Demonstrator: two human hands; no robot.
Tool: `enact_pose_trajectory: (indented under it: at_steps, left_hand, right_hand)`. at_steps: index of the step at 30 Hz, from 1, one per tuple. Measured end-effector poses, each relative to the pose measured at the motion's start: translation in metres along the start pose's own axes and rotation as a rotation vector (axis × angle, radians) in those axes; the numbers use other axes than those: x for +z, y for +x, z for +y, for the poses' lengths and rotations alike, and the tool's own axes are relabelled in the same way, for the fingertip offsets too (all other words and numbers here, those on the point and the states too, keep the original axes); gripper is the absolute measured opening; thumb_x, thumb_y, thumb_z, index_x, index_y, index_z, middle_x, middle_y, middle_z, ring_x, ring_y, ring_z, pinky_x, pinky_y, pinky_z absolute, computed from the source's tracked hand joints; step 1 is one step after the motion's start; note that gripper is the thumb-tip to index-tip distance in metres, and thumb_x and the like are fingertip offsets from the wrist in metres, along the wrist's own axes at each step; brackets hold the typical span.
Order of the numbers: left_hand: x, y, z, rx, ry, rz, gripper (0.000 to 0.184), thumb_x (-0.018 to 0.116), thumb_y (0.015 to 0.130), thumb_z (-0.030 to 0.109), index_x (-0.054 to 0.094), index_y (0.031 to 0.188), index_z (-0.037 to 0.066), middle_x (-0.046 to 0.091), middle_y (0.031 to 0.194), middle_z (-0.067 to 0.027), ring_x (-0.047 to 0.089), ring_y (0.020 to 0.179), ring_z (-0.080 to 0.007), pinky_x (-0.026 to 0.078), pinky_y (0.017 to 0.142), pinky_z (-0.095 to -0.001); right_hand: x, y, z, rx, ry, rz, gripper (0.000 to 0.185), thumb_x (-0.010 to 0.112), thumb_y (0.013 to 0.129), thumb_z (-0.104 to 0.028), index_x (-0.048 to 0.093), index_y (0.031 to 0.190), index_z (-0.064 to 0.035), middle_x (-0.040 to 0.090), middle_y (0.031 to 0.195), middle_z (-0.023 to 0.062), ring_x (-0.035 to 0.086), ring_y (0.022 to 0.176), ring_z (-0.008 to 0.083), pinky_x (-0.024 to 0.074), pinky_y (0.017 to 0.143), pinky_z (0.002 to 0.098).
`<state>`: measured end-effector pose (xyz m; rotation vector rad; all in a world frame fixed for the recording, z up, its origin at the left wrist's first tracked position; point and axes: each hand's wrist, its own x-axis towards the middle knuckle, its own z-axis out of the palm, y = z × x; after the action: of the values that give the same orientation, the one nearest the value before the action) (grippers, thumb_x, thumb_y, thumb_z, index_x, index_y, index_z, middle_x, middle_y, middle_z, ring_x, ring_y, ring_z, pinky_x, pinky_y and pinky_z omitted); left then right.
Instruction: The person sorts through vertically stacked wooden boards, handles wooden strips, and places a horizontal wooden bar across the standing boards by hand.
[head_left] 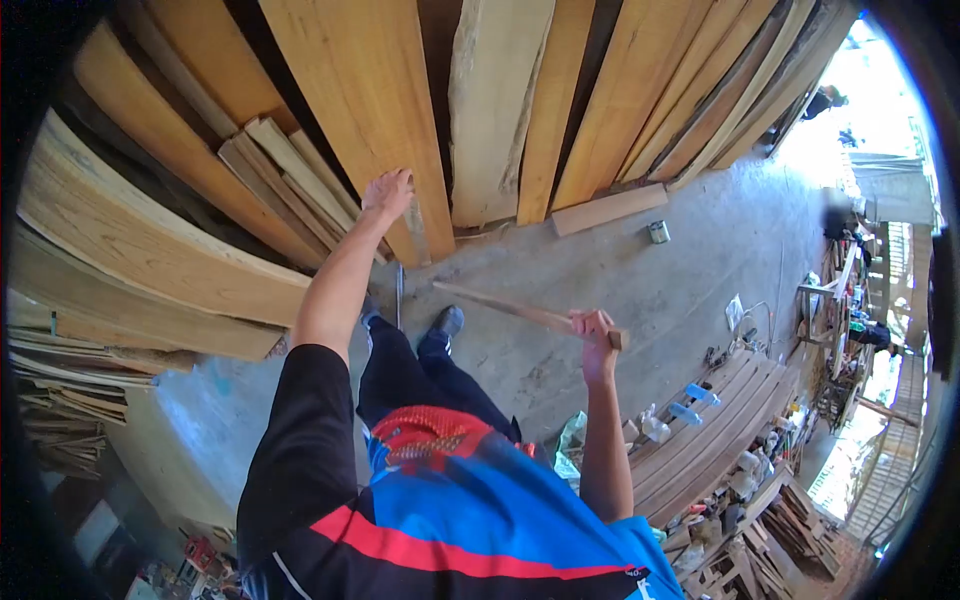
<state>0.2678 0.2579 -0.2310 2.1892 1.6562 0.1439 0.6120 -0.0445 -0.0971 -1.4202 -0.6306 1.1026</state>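
Wooden strip [515,309] is in the right hand [597,338], fingers closed round it near one end, far end angled out ahead of the legs; probably held there to keep the length clear of the body. Left hand [388,196] is at the face of a wide plank [350,90], fingers curled, likely to steady it; can't tell if it grips anything. Planks stand side by side, presumably to save floor space. Floor [520,365] is grey, smooth, scuffed. Workshop has cluttered benchwork to the right, bright daylight beyond.
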Motion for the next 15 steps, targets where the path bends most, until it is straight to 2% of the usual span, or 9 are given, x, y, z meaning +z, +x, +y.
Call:
enact_pose_trajectory:
  at_steps: [2,3,7,9,12,15]
  left_hand:
    - [0.0,0.015,-0.008,0.048,0.024,0.081,0.039,0.063,0.081,0.022,0.058,0.118,0.012,0.062,0.117,-0.0107,0.062,0.109,-0.0326,0.052,0.09,-0.0452]
    - [0.003,0.024,-0.012,-0.014,0.017,0.045,0.041,0.062,0.082,0.021,0.056,0.12,0.01,0.06,0.119,-0.0123,0.061,0.11,-0.0323,0.053,0.091,-0.0445]
    - [0.03,0.04,-0.039,-0.07,0.037,0.165,0.04,0.062,0.084,0.019,0.054,0.122,0.009,0.055,0.123,-0.0134,0.06,0.112,-0.0321,0.054,0.09,-0.0426]
    - [0.022,0.047,-0.037,-0.09,-0.015,0.227,0.039,0.062,0.085,0.017,0.054,0.123,0.009,0.052,0.126,-0.0127,0.06,0.112,-0.032,0.054,0.089,-0.0422]
    - [0.044,0.057,-0.064,0.054,0.047,0.394,0.042,0.063,0.085,0.013,0.053,0.125,0.01,0.049,0.129,-0.0101,0.061,0.11,-0.0311,0.055,0.088,-0.0406]
    - [0.017,0.043,-0.041,-0.112,-0.043,0.315,0.044,0.065,0.087,0.013,0.052,0.129,0.013,0.05,0.125,-0.0099,0.06,0.108,-0.0298,0.055,0.084,-0.04]
  right_hand:
    - [0.003,0.007,-0.002,-0.028,0.003,-0.033,0.035,0.051,0.096,-0.017,0.038,0.064,-0.0085,0.039,0.067,0.0031,0.042,0.066,0.0161,0.0444,0.092,0.0415]
    - [0.002,0.005,-0.002,-0.046,0.008,-0.049,0.034,0.051,0.096,-0.017,0.039,0.064,-0.0086,0.039,0.066,0.0031,0.042,0.066,0.016,0.0444,0.092,0.0417]
    - [0.012,-0.006,-0.011,0.008,0.004,-0.015,0.034,0.052,0.094,-0.017,0.039,0.064,-0.0086,0.04,0.066,0.0032,0.041,0.065,0.0162,0.0444,0.092,0.0426]
    - [0.01,-0.006,-0.003,-0.029,0.005,-0.042,0.032,0.054,0.094,-0.02,0.043,0.067,-0.0065,0.045,0.068,0.0032,0.043,0.067,0.0158,0.0447,0.089,0.0393]
    - [0.016,-0.007,-0.004,-0.06,0.002,-0.078,0.031,0.055,0.094,-0.022,0.046,0.069,-0.005,0.047,0.07,0.0032,0.045,0.068,0.0154,0.0444,0.089,0.0378]
    - [0.024,-0.007,-0.006,-0.062,-0.021,-0.093,0.031,0.056,0.093,-0.023,0.048,0.069,-0.0045,0.047,0.07,0.0032,0.045,0.068,0.0152,0.0437,0.091,0.0375]
